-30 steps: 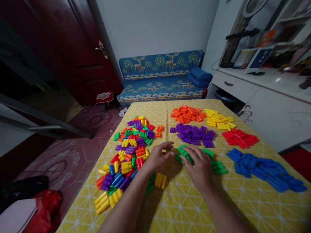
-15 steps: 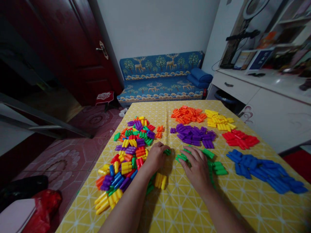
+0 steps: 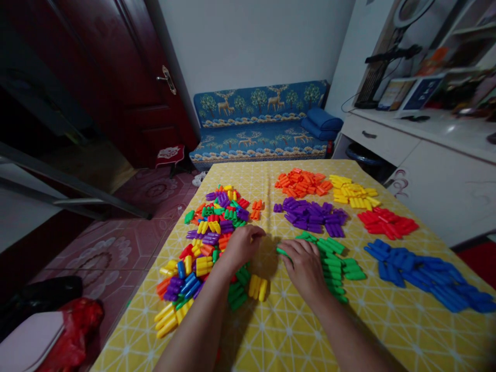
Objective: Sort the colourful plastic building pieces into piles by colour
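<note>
My left hand (image 3: 243,247) hovers at the right edge of the mixed-colour pile of plastic bullet-shaped toy blocks (image 3: 209,266). Its fingers are loosely bent and slightly apart, with nothing visible between them. My right hand (image 3: 304,263) is lowered at the left side of the green block pile (image 3: 333,263). A green toy block (image 3: 283,252) pokes out from under its fingers, which are bent over it; the rest of that block is hidden. A yellow block (image 3: 258,288) lies between my forearms, beside several green blocks (image 3: 237,294) near my left wrist.
Single-colour piles lie on the yellow patterned tablecloth (image 3: 287,330): orange (image 3: 302,182), purple (image 3: 313,214), yellow (image 3: 352,191), red (image 3: 387,222) and blue (image 3: 426,274). Beyond the table stands a blue sofa (image 3: 263,134). A white cabinet (image 3: 437,170) is at the right.
The green block at my left fingertips has gone from there, and a green block now shows under my right fingers. My right hand has shifted left, uncovering more of the green pile.
</note>
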The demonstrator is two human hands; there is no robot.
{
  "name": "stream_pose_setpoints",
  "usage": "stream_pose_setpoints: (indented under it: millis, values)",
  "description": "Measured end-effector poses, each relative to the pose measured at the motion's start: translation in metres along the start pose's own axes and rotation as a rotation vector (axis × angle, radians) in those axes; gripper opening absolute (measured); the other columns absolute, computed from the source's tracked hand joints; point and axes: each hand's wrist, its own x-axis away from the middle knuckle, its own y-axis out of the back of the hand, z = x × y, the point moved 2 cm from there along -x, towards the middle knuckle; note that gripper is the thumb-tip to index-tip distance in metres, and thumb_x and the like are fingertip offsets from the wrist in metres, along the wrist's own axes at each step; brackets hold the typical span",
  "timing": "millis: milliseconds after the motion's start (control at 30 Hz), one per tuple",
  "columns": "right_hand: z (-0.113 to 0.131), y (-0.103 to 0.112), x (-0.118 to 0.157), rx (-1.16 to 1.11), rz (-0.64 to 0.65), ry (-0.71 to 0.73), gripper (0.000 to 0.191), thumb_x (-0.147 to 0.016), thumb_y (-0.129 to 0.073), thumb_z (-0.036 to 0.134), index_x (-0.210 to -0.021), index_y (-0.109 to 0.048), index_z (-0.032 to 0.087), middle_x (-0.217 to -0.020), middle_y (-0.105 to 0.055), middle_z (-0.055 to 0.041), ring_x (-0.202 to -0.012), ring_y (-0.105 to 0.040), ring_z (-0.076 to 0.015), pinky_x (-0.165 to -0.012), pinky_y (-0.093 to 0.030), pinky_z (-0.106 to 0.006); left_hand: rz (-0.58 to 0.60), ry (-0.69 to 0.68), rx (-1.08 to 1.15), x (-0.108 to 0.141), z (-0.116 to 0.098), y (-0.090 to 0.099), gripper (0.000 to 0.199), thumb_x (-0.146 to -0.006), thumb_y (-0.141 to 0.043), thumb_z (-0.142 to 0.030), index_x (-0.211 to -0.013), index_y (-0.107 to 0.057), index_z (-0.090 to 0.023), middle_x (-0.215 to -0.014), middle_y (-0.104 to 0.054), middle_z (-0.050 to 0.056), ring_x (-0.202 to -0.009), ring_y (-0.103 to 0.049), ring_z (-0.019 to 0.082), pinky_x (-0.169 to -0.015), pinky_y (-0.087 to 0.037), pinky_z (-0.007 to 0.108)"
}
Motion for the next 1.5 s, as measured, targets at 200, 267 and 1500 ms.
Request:
stream_pose_setpoints:
  millis: [200,267,1500]
  values:
    - [0.001,0.001,0.004,0.016,-0.108,-0.021,0.019,-0.087,-0.059,0.015,-0.100,-0.068,0.025,-0.112,-0.068,-0.0037,-0.108,-0.054,-0.0252,-0.093,-0.038,-0.044,-0.265,0.125,-0.449,0.000,0.026,0.041,0.036,-0.078,-0.061,-0.013,-0.114,-0.069,-0.019,-0.123,-0.062,0.012,-0.116,-0.056,0.029,-0.100,-0.044,0.041]
    - [0.005,0.001,0.005,-0.008,-0.127,-0.002,0.020,-0.087,-0.058,0.016,-0.102,-0.068,0.025,-0.114,-0.067,-0.0042,-0.111,-0.052,-0.0251,-0.095,-0.038,-0.045,-0.277,0.148,-0.531,-0.002,0.032,0.040,0.047,-0.077,-0.065,-0.017,-0.124,-0.063,-0.021,-0.135,-0.054,0.013,-0.126,-0.047,0.032,-0.106,-0.038,0.046]
    - [0.012,-0.006,0.014,-0.180,-0.168,0.071,0.058,-0.086,-0.058,0.020,-0.141,-0.041,0.021,-0.128,-0.060,-0.0110,-0.117,-0.056,-0.0258,-0.098,-0.049,-0.044,0.217,0.288,0.653,0.006,-0.008,-0.026,0.049,-0.068,-0.073,-0.059,-0.082,-0.060,-0.013,-0.063,-0.057,-0.002,-0.051,-0.050,0.008,-0.047,-0.038,0.018]
